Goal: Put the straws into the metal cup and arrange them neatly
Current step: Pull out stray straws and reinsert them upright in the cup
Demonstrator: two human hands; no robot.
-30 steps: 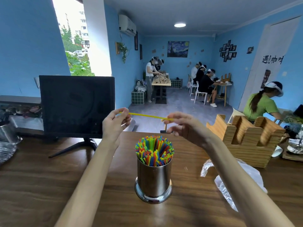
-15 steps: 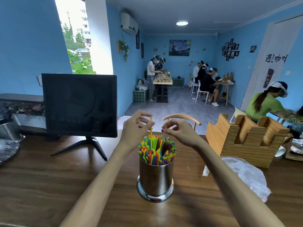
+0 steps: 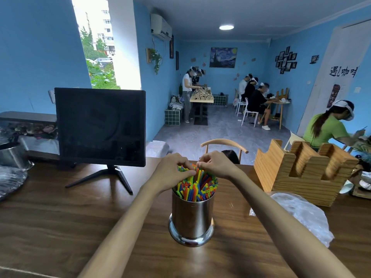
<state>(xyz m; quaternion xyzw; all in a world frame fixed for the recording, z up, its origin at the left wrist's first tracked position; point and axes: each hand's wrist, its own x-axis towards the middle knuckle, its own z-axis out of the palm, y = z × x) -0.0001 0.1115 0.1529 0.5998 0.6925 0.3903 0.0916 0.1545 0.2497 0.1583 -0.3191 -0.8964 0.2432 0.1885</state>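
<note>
Blue walls close in a room where a brown wooden worktop (image 3: 60,217) runs across the foreground. Far out to the left of the fingers, a steel pot (image 3: 12,155) sits at the worktop's edge, and nearer in stands a dark monitor (image 3: 100,125) on its splayed foot. The left hand (image 3: 172,171) hangs over the far left rim of the metal cup (image 3: 191,215), its fingers (image 3: 183,160) curled down onto the tops of the straws (image 3: 197,187); whether they pinch one straw or only press on the bundle cannot be told. The straws, in many colours, stand upright and packed inside the cup, directly beneath both sets of fingers. The right hand (image 3: 216,164) meets the left above the bundle's far side, its fingers likewise bent onto the straw tips, the grip equally unclear. Right of the fingers lies a crumpled clear plastic bag (image 3: 301,215), with a notched wooden holder (image 3: 297,171) behind it.
</note>
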